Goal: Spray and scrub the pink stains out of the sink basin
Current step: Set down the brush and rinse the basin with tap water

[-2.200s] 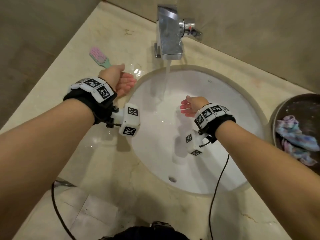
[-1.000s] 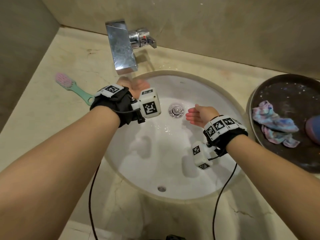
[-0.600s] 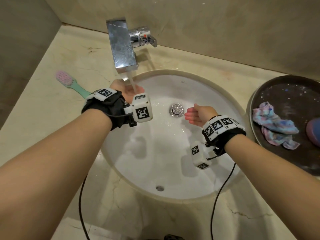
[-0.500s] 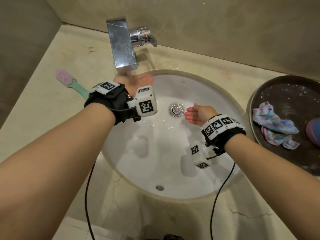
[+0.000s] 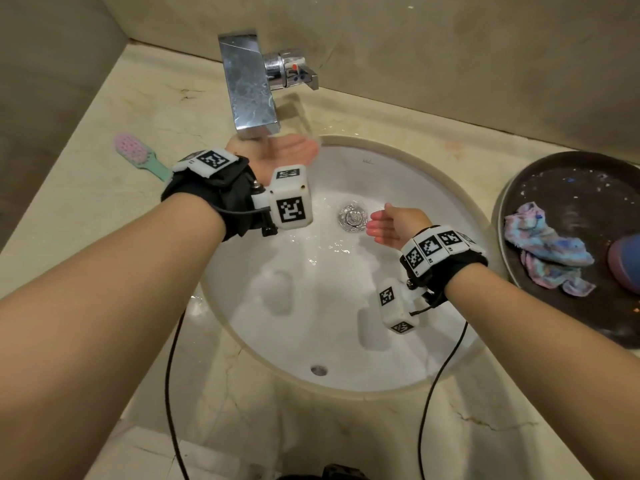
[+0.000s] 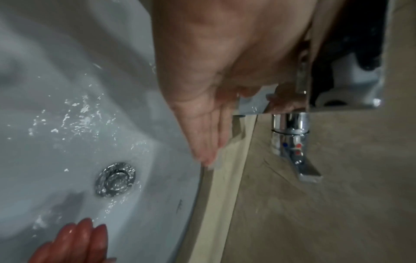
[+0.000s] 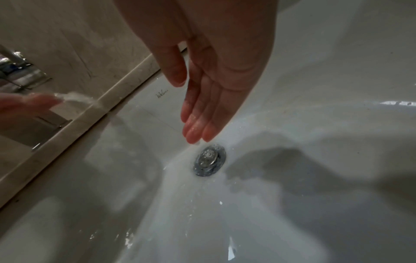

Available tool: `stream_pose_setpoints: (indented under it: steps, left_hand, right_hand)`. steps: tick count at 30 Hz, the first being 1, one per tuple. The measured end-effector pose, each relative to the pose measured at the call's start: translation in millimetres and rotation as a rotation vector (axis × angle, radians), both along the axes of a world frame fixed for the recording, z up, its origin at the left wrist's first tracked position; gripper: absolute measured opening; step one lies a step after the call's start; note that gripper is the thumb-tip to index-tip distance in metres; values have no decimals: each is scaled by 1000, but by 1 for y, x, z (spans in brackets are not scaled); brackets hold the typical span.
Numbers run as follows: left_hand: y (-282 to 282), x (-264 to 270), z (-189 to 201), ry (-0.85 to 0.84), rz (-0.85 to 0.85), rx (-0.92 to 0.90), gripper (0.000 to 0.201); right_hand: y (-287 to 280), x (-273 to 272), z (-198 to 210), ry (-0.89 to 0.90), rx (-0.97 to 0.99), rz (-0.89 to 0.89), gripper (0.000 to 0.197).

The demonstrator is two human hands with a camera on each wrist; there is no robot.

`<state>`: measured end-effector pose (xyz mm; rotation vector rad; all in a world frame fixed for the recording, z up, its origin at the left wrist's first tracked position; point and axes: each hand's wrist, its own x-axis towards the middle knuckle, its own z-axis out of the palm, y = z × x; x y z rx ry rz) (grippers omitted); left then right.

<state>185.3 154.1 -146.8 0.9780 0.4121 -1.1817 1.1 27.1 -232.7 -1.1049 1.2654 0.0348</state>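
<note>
1. Head view: the left hand (image 5: 277, 152) sits palm-up right under the tap (image 5: 250, 88) at the back rim of the sink (image 5: 346, 327), fingers straight and pressed together, holding nothing; water runs off its fingertips.
2. Down inside the sink, the right hand (image 5: 394, 223) hangs just beside the drain (image 5: 353, 216), fingers straight, close together and wet, also holding nothing.
3. White and wet, the sink shows no pink stain that I can make out, so this looks like the rinse near the end of the job.
4. Lying on the counter (image 5: 104, 209) by the sink's back-left rim is the scrub brush (image 5: 138, 157); a cloth (image 5: 547, 254) lies in a dark bowl (image 5: 519, 188) at the counter's right edge.
5. Risk: water deflected off the flat left palm could splash over the back rim onto the counter and wall.
6. Risk: both wrist cameras hang low over the wet sink, so spray or a dipped wrist could wet them or their cables.
7. Risk: the head view shows little of the near wall under the front rim, so a stain there could be missed.
</note>
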Motion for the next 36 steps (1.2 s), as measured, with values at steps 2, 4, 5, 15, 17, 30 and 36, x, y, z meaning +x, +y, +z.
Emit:
stream_pose_setpoints:
  steps: [2, 4, 5, 15, 17, 30, 36]
  left_hand:
    - [1, 2, -4, -16, -50, 122, 54]
    - [9, 5, -15, -70, -17, 271, 42]
    - [14, 8, -19, -91, -8, 318, 40]
    - [56, 19, -9, -214, -182, 528, 35]
    - [65, 22, -6, -283, -194, 546, 33]
    - [138, 26, -5, -326, -109, 557, 25]
    - [157, 26, -12, -312, -66, 563, 25]
  right_hand:
    - [1, 2, 1, -2, -2, 7, 38]
    - [2, 3, 1, -2, -8, 13, 39]
    - [3, 4, 1, -1, -8, 15, 39]
    - [21, 30, 10, -83, 101, -26, 44]
    - [29, 44, 17, -120, 142, -20, 47]
    - [79, 125, 32, -316, 416, -82, 54]
    - [91, 138, 37, -459, 537, -104, 38]
